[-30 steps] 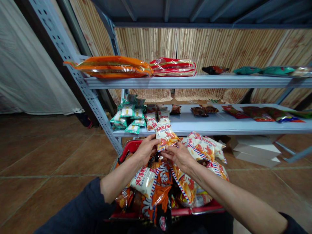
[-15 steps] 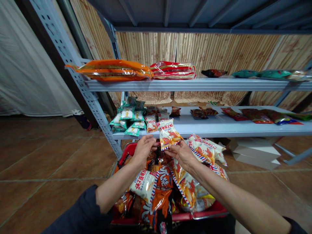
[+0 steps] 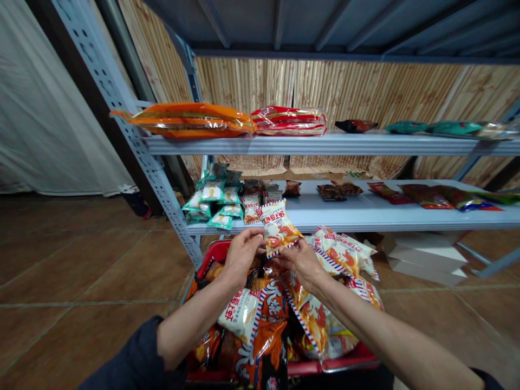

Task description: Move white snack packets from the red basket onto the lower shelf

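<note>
Both my hands are over a red shopping basket [image 3: 325,366], in front of the lower shelf. Pinched at its lower right edge by my right hand [image 3: 303,261] is a white and orange snack bag [image 3: 278,226] with red lettering, tilted upright. My left hand [image 3: 245,254] is closed against the bag's left edge; its fingertips are partly hidden. Beneath, the basket holds more such bags, among them a white snack bag [image 3: 239,316] and several on the right, plus black and orange snack bags [image 3: 266,346]. Just behind the held bag, a similar small bag [image 3: 251,207] stands on the shelf.
Green and white packets [image 3: 213,190] are stacked at the left of the lower shelf [image 3: 345,219]. Brown packets [image 3: 331,192] and red bags lie further right. Large orange bags [image 3: 187,120] rest on the middle shelf. White boxes [image 3: 424,260] sit under the rack, beside its post [image 3: 156,176].
My left hand has moved right and up, from just beside the snack bag to its left edge. The bag has tilted and shifted slightly left.
</note>
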`<state>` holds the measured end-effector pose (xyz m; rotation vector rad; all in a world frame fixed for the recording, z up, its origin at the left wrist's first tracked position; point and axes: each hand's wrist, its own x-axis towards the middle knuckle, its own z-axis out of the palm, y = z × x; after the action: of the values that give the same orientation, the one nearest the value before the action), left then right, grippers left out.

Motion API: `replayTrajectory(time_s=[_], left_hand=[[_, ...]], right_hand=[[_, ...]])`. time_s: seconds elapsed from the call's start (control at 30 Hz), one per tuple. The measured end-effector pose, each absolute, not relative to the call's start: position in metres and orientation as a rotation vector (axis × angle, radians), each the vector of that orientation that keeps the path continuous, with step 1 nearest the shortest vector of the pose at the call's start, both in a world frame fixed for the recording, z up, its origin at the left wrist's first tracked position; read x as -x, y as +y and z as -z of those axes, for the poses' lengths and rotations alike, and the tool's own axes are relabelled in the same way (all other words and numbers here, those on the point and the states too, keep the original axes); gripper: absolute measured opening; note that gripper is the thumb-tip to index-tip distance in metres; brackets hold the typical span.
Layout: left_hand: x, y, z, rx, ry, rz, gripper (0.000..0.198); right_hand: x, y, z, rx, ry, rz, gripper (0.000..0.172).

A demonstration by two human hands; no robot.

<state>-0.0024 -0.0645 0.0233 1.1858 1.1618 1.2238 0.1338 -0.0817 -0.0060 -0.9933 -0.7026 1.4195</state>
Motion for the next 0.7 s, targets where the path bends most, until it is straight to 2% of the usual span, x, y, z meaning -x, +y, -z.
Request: replayTrajectory(time_s=[0.13,0.4,0.47,0.6,0.7], left_hand=[[0.0,-0.066,-0.024,-1.154,1.144,-1.209,0.03],[0.001,-0.07,-0.026,-1.069,1.081,-1.226,0.034],[0.002,-0.071,-0.025,-1.034,1.053,-1.233,0.035],[0.004,-0.071,-0.022,-0.924,0.895,-1.222,0.032],[0.003,-0.07,-0.019,-0.847,0.783,-1.218,0.03]], right_hand=[[-0.136,-0.077,0.016,1.05,-0.848,-1.318,0.035],[-0.147,-0.069,0.029,1.207,-1.318,-0.895,0.03],[-0.149,-0.073,0.023,1.25,-1.471,-0.723,0.035],[-0.152,-0.082,0.009,1.309,-1.838,-0.246,0.055],[-0.153,-0.087,0.003,1.347,-2.083,0.13,0.06]])
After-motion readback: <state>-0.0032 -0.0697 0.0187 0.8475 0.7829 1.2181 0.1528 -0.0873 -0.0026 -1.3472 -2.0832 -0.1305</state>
